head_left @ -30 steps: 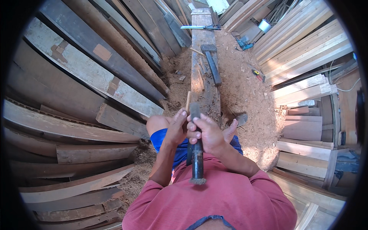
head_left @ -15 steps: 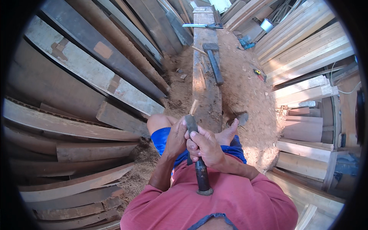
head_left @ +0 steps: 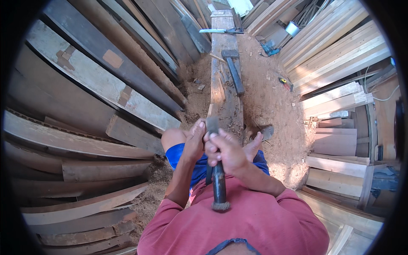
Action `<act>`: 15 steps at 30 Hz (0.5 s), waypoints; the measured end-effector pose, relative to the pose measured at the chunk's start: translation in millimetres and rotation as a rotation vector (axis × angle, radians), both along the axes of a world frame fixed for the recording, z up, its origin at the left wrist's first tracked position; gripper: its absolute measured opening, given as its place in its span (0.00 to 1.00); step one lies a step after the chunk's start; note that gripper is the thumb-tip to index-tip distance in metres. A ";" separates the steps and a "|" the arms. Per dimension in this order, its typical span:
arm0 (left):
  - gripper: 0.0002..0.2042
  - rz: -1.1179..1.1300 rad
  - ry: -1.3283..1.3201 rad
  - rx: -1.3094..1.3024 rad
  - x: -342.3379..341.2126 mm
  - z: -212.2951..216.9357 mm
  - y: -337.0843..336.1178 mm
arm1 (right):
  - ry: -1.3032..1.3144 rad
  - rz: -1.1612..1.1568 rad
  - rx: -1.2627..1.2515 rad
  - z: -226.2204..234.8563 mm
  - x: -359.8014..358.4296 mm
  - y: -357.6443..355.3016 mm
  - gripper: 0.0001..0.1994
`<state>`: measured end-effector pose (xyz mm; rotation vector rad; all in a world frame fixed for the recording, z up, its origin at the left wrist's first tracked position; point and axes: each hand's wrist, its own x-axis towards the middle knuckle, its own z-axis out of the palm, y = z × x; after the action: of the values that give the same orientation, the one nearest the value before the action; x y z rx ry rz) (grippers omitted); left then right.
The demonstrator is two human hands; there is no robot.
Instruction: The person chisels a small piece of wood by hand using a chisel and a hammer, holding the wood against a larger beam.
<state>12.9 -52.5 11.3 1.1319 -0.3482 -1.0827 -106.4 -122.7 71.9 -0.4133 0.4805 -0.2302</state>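
My right hand (head_left: pixel 227 148) is closed around a wide chisel, its fingers wrapped near the base of the blade. The chisel's dark handle (head_left: pixel 219 187) points back toward my chest, and its flat metal blade (head_left: pixel 212 124) points away from me. My left hand (head_left: pixel 196 138) grips a thin wooden stick (head_left: pixel 210 111) beside the blade. Only the stick's pale tip shows past the fingers; the rest is hidden by the hand and blade. Further along the plank bench (head_left: pixel 223 44) in front of me lies a dark-handled hammer (head_left: pixel 234 72).
A handsaw (head_left: pixel 221 31) lies across the bench's far end, with wood slivers (head_left: pixel 221 89) near the hammer. Boards (head_left: pixel 106 80) lean on the left; stacked timber (head_left: pixel 340 51) stands right. On the sawdust-strewn ground are a blue power tool (head_left: pixel 270 48) and a yellow-and-red tool (head_left: pixel 285 83).
The chisel has slid a little forward, away from my chest, with my right hand. The stick's tip has shifted slightly left beside the blade. Both hands keep their grip.
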 end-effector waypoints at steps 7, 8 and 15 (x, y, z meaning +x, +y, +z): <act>0.13 -0.094 -0.513 0.011 -2.1 22.6 18.2 | -0.013 0.116 -0.137 12.7 -9.1 25.1 0.08; 0.13 -0.109 -0.576 -0.003 -6.5 23.9 20.7 | -0.014 0.112 -0.129 12.5 -11.9 24.3 0.08; 0.16 -0.302 -0.612 0.069 -35.5 -22.4 86.4 | -0.162 -0.230 -0.346 43.5 -63.1 -8.7 0.07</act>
<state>-22.6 33.9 -11.1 1.4956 -0.9935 -0.9906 -169.5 -131.4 115.4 -0.6721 0.3274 -0.5697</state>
